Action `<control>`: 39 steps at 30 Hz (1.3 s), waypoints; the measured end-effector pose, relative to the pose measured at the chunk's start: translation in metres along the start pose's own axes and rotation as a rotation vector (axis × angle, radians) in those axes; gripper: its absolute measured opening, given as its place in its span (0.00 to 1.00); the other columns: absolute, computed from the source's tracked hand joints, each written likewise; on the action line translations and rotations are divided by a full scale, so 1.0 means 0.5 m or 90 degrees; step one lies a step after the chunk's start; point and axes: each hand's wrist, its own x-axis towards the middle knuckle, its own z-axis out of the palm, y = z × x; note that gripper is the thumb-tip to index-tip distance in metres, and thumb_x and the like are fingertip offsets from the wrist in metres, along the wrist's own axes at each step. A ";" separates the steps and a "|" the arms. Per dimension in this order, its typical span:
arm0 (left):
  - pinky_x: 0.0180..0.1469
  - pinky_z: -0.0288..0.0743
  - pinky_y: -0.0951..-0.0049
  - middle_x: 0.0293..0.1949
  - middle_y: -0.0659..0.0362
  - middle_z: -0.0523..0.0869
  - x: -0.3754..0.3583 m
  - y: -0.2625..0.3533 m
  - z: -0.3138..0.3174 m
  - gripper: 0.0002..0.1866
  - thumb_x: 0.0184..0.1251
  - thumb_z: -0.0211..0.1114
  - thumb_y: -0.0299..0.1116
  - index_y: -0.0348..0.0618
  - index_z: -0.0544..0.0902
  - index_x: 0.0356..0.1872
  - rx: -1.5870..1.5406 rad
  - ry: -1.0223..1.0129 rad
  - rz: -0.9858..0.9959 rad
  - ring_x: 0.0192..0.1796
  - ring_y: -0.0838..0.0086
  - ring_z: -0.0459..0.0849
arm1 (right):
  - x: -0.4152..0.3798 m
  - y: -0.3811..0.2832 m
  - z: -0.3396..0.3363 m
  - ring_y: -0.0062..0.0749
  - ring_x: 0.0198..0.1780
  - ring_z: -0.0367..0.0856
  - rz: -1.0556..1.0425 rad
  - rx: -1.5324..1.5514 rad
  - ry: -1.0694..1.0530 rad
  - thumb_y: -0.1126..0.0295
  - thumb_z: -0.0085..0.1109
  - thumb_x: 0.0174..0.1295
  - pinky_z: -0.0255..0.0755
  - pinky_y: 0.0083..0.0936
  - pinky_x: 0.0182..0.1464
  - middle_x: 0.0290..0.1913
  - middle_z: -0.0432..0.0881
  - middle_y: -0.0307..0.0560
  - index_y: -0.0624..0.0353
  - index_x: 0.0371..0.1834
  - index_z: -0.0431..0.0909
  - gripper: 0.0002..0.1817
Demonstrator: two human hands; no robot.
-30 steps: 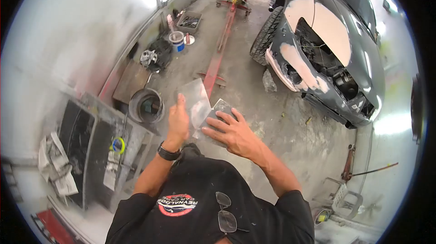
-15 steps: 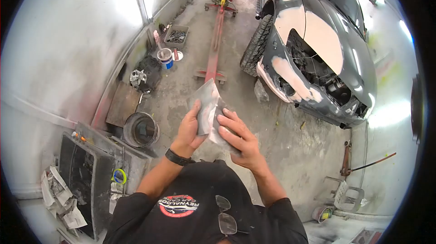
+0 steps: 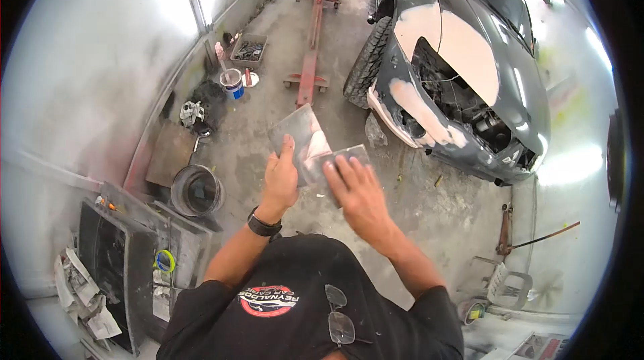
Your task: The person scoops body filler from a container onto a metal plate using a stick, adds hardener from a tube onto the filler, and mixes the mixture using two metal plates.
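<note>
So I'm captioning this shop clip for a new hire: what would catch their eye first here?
First the dark car at upper right, its front stripped open and patched with pale filler. Then, at centre, the left hand gripping a flat grey board smeared pink, while the right hand presses a second grey sheet beside it. A red floor jack lies along the concrete beyond.

Two flat grey metal spreader plates, dull and smeared with pinkish filler, at centre frame. Dark glossy car body, upper right, bears matt pale filler patches. Rough, dusty concrete floor; red painted metal floor jack.
</note>
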 end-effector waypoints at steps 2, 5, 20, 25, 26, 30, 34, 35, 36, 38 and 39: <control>0.44 0.83 0.68 0.49 0.53 0.84 0.005 -0.006 -0.003 0.24 0.79 0.54 0.49 0.33 0.77 0.55 0.006 -0.009 0.030 0.45 0.71 0.86 | 0.008 -0.016 -0.017 0.54 0.65 0.71 0.002 -0.059 -0.028 0.79 0.56 0.54 0.61 0.60 0.65 0.64 0.74 0.53 0.55 0.65 0.74 0.30; 0.43 0.81 0.71 0.45 0.55 0.84 0.004 -0.014 -0.035 0.23 0.79 0.54 0.49 0.34 0.78 0.51 0.054 -0.009 0.044 0.43 0.74 0.85 | 0.030 -0.021 -0.037 0.54 0.65 0.71 0.096 -0.032 0.062 0.83 0.56 0.50 0.59 0.57 0.68 0.63 0.75 0.52 0.54 0.62 0.77 0.32; 0.50 0.85 0.62 0.46 0.50 0.86 -0.035 0.055 -0.019 0.23 0.80 0.51 0.44 0.29 0.76 0.55 0.004 -0.110 -0.108 0.44 0.63 0.89 | 0.021 -0.025 -0.040 0.57 0.69 0.69 0.168 0.531 0.087 0.82 0.55 0.54 0.56 0.57 0.72 0.67 0.73 0.53 0.55 0.65 0.75 0.30; 0.50 0.83 0.62 0.47 0.55 0.86 -0.030 0.048 -0.047 0.20 0.80 0.51 0.43 0.35 0.78 0.52 -0.116 -0.105 -0.138 0.47 0.66 0.87 | -0.053 0.001 0.058 0.56 0.69 0.68 0.098 0.094 -0.072 0.79 0.54 0.59 0.61 0.56 0.68 0.68 0.70 0.55 0.53 0.70 0.69 0.32; 0.49 0.84 0.61 0.46 0.55 0.85 -0.028 0.045 -0.058 0.20 0.80 0.52 0.44 0.34 0.78 0.50 -0.092 -0.086 -0.134 0.47 0.66 0.87 | -0.059 0.008 0.052 0.56 0.68 0.68 0.105 0.072 -0.076 0.78 0.55 0.59 0.61 0.57 0.68 0.68 0.70 0.54 0.53 0.70 0.69 0.31; 0.44 0.84 0.64 0.40 0.55 0.85 0.010 -0.033 -0.120 0.21 0.78 0.55 0.48 0.36 0.77 0.43 0.138 -0.015 -0.092 0.42 0.69 0.87 | -0.031 -0.017 -0.012 0.55 0.66 0.69 0.122 -0.006 -0.009 0.74 0.55 0.59 0.61 0.60 0.67 0.67 0.70 0.53 0.52 0.67 0.71 0.29; 0.38 0.83 0.68 0.38 0.57 0.85 0.025 -0.051 -0.154 0.22 0.77 0.56 0.50 0.36 0.78 0.44 0.324 -0.129 -0.040 0.37 0.74 0.85 | -0.022 -0.071 0.022 0.54 0.67 0.69 0.024 -0.091 -0.118 0.76 0.55 0.57 0.61 0.60 0.66 0.67 0.71 0.52 0.51 0.66 0.73 0.29; 0.38 0.83 0.68 0.39 0.57 0.85 0.013 -0.037 -0.143 0.22 0.77 0.56 0.50 0.36 0.79 0.45 0.305 -0.152 -0.037 0.37 0.74 0.85 | -0.017 -0.065 0.001 0.53 0.65 0.72 -0.002 -0.043 -0.095 0.81 0.55 0.55 0.64 0.60 0.65 0.65 0.73 0.53 0.53 0.64 0.75 0.29; 0.39 0.84 0.67 0.40 0.56 0.86 0.002 -0.028 -0.125 0.23 0.77 0.55 0.50 0.35 0.79 0.47 0.208 -0.141 -0.040 0.37 0.73 0.86 | -0.009 -0.051 -0.007 0.53 0.64 0.73 0.020 0.059 -0.065 0.84 0.53 0.53 0.66 0.54 0.65 0.65 0.74 0.53 0.54 0.65 0.75 0.32; 0.42 0.85 0.65 0.43 0.55 0.86 -0.035 0.021 -0.084 0.23 0.78 0.53 0.49 0.34 0.79 0.50 0.109 -0.102 -0.077 0.39 0.70 0.87 | 0.002 -0.041 -0.013 0.52 0.61 0.76 0.075 0.268 -0.002 0.91 0.49 0.49 0.69 0.41 0.65 0.65 0.75 0.53 0.56 0.66 0.74 0.36; 0.43 0.85 0.64 0.44 0.54 0.86 -0.047 0.050 -0.061 0.23 0.79 0.53 0.48 0.34 0.79 0.52 0.101 -0.076 -0.102 0.41 0.68 0.88 | 0.019 -0.060 -0.025 0.51 0.60 0.77 0.100 0.411 0.052 0.93 0.47 0.48 0.71 0.33 0.63 0.64 0.75 0.55 0.59 0.66 0.73 0.37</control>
